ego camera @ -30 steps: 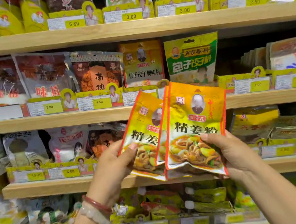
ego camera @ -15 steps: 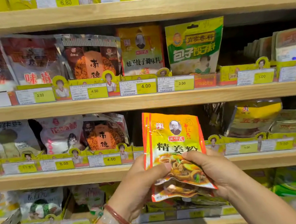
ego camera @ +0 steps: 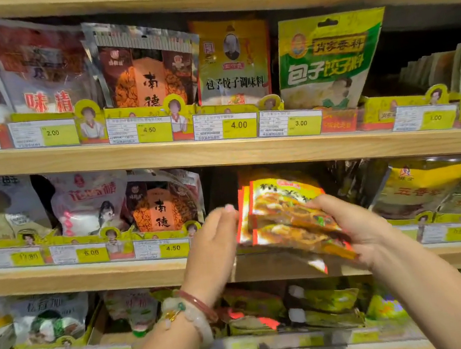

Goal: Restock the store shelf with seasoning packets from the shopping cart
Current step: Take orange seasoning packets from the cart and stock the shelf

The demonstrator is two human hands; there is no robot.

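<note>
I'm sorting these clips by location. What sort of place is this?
Most likely a grocery store's seasoning aisle: wooden shelves hold rows of sealed seasoning bags, each fronted by yellow price tags. The right hand is pushing a stack of seasoning packets into a shelf gap.

Orange-yellow seasoning packets [ego camera: 287, 219] stacked, tilted back, at wooden shelf [ego camera: 88, 276] edge.

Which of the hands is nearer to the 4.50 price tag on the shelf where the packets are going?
Left. The left hand sits just right of the 4.50 price tag, nearly touching it. The right hand is farther right, holding the seasoning packets.
</note>
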